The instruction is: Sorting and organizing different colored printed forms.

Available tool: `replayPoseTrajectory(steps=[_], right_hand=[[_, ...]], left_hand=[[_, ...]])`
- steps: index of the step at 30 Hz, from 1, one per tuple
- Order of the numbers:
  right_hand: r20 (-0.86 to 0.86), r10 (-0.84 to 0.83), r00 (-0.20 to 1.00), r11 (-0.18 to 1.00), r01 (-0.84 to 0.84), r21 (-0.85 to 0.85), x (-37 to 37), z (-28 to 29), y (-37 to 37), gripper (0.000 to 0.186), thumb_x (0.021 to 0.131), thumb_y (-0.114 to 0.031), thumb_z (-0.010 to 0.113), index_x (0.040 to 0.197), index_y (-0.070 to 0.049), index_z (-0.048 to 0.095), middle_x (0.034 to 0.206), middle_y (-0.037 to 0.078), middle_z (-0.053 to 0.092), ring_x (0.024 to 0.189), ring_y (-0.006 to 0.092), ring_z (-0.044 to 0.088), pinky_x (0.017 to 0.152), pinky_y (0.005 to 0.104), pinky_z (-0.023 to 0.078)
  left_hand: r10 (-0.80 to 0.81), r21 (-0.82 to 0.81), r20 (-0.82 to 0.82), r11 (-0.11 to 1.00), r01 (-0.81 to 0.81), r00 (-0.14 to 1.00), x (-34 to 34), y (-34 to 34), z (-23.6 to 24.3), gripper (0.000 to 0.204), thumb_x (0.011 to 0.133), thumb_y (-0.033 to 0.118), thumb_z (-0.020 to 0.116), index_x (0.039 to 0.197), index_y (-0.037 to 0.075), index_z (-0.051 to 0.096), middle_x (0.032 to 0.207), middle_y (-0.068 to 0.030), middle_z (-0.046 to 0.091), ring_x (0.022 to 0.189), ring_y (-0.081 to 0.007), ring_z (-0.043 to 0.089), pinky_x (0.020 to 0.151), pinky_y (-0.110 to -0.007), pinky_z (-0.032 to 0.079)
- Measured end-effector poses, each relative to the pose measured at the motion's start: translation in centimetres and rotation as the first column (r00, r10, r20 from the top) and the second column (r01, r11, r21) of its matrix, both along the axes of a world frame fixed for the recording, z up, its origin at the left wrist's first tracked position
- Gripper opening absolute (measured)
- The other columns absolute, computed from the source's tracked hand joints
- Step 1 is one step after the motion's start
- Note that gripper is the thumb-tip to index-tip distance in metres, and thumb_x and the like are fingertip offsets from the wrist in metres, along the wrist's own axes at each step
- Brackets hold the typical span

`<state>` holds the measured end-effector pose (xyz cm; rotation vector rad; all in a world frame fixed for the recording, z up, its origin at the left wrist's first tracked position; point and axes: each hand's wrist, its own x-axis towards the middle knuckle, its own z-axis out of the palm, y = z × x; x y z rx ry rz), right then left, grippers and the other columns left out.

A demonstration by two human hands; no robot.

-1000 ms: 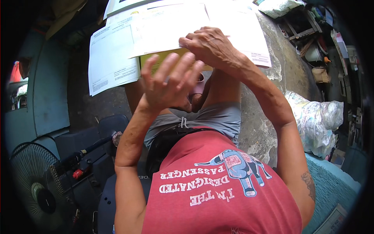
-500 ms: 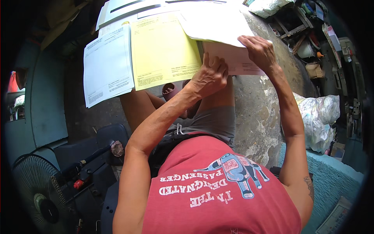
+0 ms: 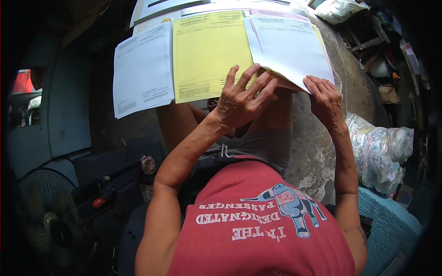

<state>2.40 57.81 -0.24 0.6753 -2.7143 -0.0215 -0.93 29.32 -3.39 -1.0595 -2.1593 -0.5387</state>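
Three stacks of printed forms lie side by side before me: white forms (image 3: 143, 69) on the left, yellow forms (image 3: 209, 55) in the middle and more white sheets (image 3: 292, 48) on the right. Yellow and pink edges show beneath the right-hand sheets. My right hand (image 3: 326, 100) holds their lower right corner between thumb and fingers. Spread fingers mark my left hand (image 3: 246, 97) as open; it hovers at the lower left corner of that stack, over the yellow stack's bottom edge. Its fingertips reach the slightly lifted sheet edge; whether they touch it I cannot tell.
More papers lie at the table's far side. My bare legs are below the near paper edges. At the lower left stands a fan (image 3: 53, 221). A plastic-wrapped bundle (image 3: 377, 149) sits to the right above a turquoise ledge (image 3: 386, 221); shelves with clutter line the far right.
The lifted white sheets on the right have come down almost flat, covering the pink sheet. My right hand has lowered with their corner, and my left hand's fingers have spread.
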Motion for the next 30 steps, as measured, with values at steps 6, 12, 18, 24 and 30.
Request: replayPoseTrajectory(steps=[6,12,18,24,30], right_hand=[[0.028,-0.060,0.998,0.995,0.062,-0.080,-0.5,-0.4,0.7,0.031,0.088,0.005,0.059,0.117,-0.006,0.067,0.113,0.012,0.074,0.104,0.0283,0.072,0.091,0.0409,0.057],[0.038,-0.060,0.997,0.991,0.064,-0.118,-0.5,-0.8,0.7,0.036,0.085,0.009,0.063,0.118,-0.006,0.068,0.112,0.013,0.075,0.107,0.0292,0.072,0.091,0.0416,0.058],[0.077,-0.096,0.992,0.983,0.106,-0.148,-0.5,-0.5,0.9,0.038,0.087,0.007,0.064,0.121,-0.008,0.068,0.112,0.015,0.075,0.104,0.0317,0.073,0.090,0.0417,0.058],[0.114,-0.131,0.985,0.969,0.152,-0.196,-0.8,-0.9,1.6,0.038,0.090,0.005,0.064,0.124,-0.011,0.069,0.112,0.016,0.075,0.099,0.0344,0.074,0.088,0.0431,0.059],[0.117,-0.112,0.987,0.958,0.138,-0.250,-0.8,-0.9,1.6,0.037,0.091,0.004,0.064,0.124,-0.012,0.070,0.112,0.016,0.075,0.097,0.0354,0.074,0.086,0.0430,0.060]], left_hand=[[0.380,-0.160,0.077,0.917,-0.364,0.922,1.7,-17.6,1.2,0.059,0.096,0.047,0.065,0.141,0.010,0.058,0.145,-0.0100,0.057,0.139,-0.0310,0.049,0.113,-0.059,0.032],[0.661,-0.551,-0.077,0.595,-0.585,0.746,5.1,-28.1,0.0,0.047,0.091,0.028,0.073,0.134,0.011,0.063,0.141,-0.0054,0.061,0.137,-0.0263,0.051,0.113,-0.058,0.033],[0.610,-0.298,-0.017,0.754,-0.586,0.793,4.9,-28.8,0.4,0.029,0.081,0.001,0.074,0.108,0.012,0.073,0.107,-0.0021,0.075,0.107,-0.0237,0.068,0.101,-0.048,0.046],[0.498,-0.179,0.267,0.867,-0.465,0.825,2.5,-29.6,1.8,0.020,0.080,-0.003,0.073,0.097,0.008,0.075,0.099,-0.0059,0.076,0.097,-0.0262,0.069,0.083,-0.038,0.053],[0.369,-0.073,0.777,0.857,-0.510,0.510,1.9,-31.8,4.3,0.017,0.093,0.007,0.071,0.108,0.004,0.077,0.093,-0.0068,0.077,0.083,-0.0149,0.071,0.075,-0.030,0.055]])
